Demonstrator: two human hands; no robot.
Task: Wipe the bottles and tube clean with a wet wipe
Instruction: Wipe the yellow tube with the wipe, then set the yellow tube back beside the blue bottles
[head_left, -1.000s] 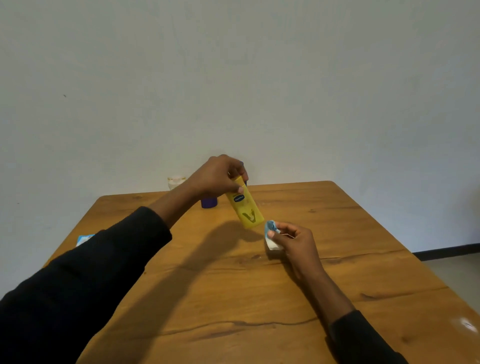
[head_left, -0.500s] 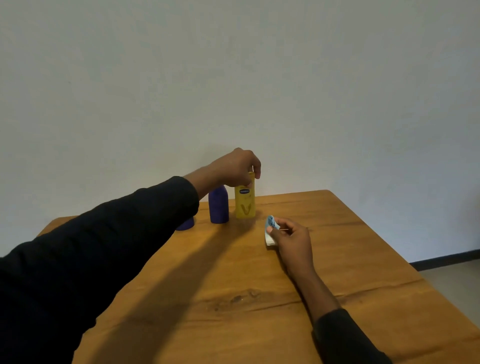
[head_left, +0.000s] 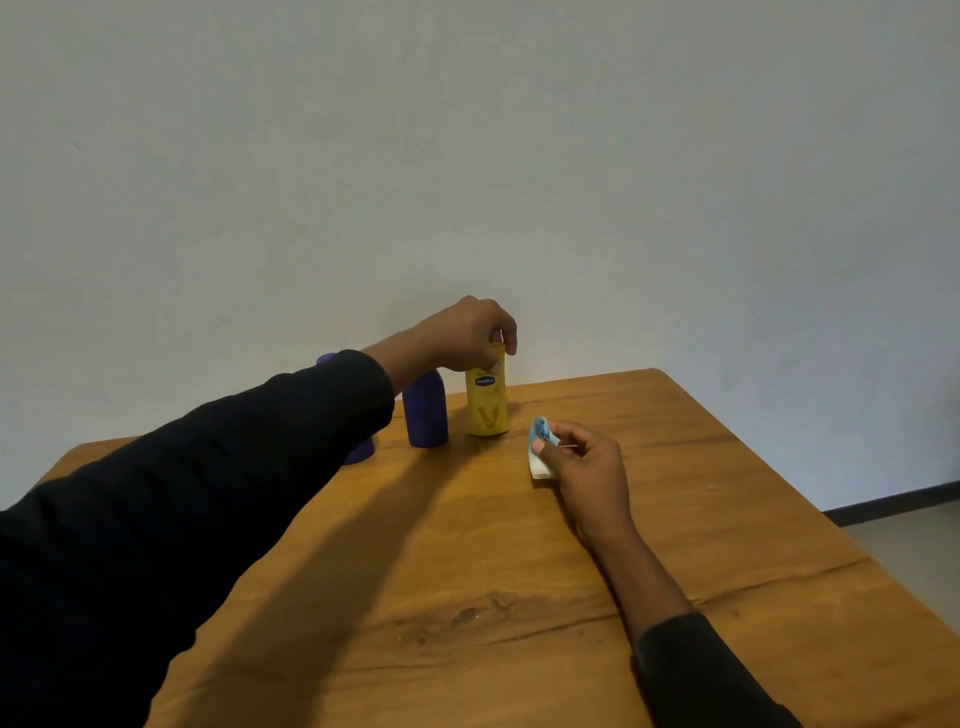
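Standing upright, yellow tube (head_left: 487, 413) is gripped by left hand (head_left: 464, 336).

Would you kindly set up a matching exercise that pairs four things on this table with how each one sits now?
1. yellow tube
2. right purple bottle
3. wet wipe
4. left purple bottle

A. partly hidden behind the left sleeve
B. pinched in the right hand
C. upright, top gripped by the left hand
D. stands between the other two containers

Pairs: 1-C, 2-D, 3-B, 4-A
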